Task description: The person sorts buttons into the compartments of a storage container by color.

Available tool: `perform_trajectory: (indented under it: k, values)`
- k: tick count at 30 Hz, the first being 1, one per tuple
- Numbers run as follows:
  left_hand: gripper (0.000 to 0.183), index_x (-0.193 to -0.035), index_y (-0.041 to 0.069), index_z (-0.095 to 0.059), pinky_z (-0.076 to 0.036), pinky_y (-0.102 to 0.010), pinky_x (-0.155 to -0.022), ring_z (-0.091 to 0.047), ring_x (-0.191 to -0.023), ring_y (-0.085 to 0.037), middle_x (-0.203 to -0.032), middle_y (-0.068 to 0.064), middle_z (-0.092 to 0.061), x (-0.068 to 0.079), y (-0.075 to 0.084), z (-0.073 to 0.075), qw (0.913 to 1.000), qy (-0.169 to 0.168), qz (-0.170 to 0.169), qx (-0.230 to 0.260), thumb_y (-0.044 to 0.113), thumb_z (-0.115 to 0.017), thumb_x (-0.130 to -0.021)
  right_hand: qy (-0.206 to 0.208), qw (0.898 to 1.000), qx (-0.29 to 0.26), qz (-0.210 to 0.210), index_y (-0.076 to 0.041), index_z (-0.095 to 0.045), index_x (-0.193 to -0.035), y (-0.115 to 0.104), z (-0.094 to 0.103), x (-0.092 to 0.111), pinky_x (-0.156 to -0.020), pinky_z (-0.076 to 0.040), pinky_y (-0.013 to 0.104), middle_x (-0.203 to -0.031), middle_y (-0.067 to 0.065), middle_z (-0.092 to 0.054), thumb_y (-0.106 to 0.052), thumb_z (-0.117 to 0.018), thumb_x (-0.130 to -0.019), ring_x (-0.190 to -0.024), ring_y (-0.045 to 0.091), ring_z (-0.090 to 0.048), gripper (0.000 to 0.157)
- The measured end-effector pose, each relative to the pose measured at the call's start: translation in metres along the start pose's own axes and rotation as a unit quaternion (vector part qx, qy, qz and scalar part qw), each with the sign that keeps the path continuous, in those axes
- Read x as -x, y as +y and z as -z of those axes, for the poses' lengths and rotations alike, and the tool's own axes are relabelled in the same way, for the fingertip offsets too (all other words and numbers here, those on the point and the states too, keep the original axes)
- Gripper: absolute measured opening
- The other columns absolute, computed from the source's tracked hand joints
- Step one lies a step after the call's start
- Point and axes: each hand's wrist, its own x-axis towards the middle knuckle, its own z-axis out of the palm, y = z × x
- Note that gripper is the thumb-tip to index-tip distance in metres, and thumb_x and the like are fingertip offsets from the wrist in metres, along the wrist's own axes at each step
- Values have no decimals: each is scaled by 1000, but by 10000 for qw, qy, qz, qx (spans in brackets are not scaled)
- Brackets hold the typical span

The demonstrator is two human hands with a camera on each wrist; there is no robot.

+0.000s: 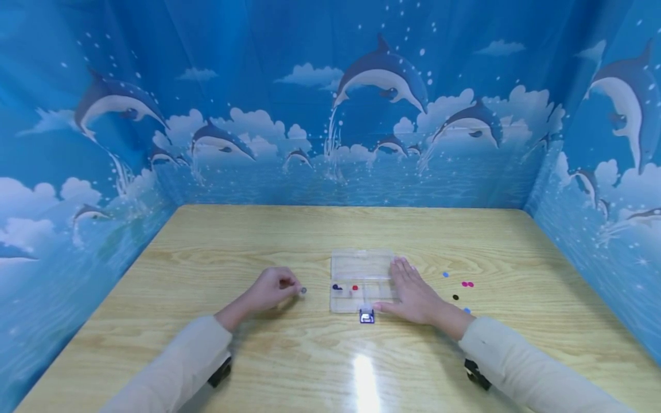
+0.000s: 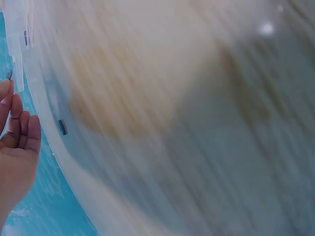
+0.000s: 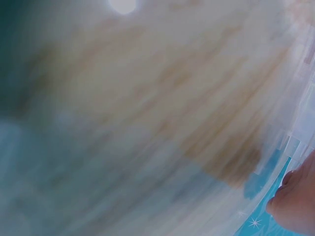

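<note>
My left hand [image 1: 271,289] is left of a clear plastic compartment box [image 1: 341,306], thumb and fingertip pinching a small grey disc [image 1: 303,290]. In the left wrist view, this disc [image 2: 9,74] shows at the fingertips; another dark disc [image 2: 62,127] lies on the table close by. The box stands with its lid [image 1: 361,264] folded back. Dark discs [image 1: 337,287] sit in its left compartment, and red pieces [image 1: 354,288] sit beside them. My right hand [image 1: 415,295] rests, fingers extended, on the box's right side and covers part of it.
A small blue-purple square piece [image 1: 367,316] is at the box's front edge. Right of the right hand lie a blue disc [image 1: 446,275], pink discs [image 1: 467,284], a black disc [image 1: 455,297] and another blue disc [image 1: 467,310]. A dolphin-print curtain [image 1: 289,183] surrounds the wooden table [image 1: 248,229].
</note>
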Motion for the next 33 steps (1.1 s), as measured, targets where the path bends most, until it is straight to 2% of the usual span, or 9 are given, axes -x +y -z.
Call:
perform_trajectory:
  k: [16,33]
  values:
    - [7,-86,0,-68,-52,-17,-71,-58,-75,-10,-82,-9,-67,-7,15,-7,9995,-77,277,95,6,-64,-84,4,10000,-2,-9,12,-16,-143,-1,1,0,-116,-13,50,-151,28,-11,-62,-50,-84,-141,42,-8,100]
    - [7,-83,-2,-68,-52,-16,-72,-58,-75,-10,-82,-11,-67,-14,24,-22,9990,-182,85,396,4,-64,-82,-29,10000,-19,-24,12,-15,-143,-2,2,1,-116,-12,50,-152,27,-10,-61,-51,-84,-142,42,-7,100]
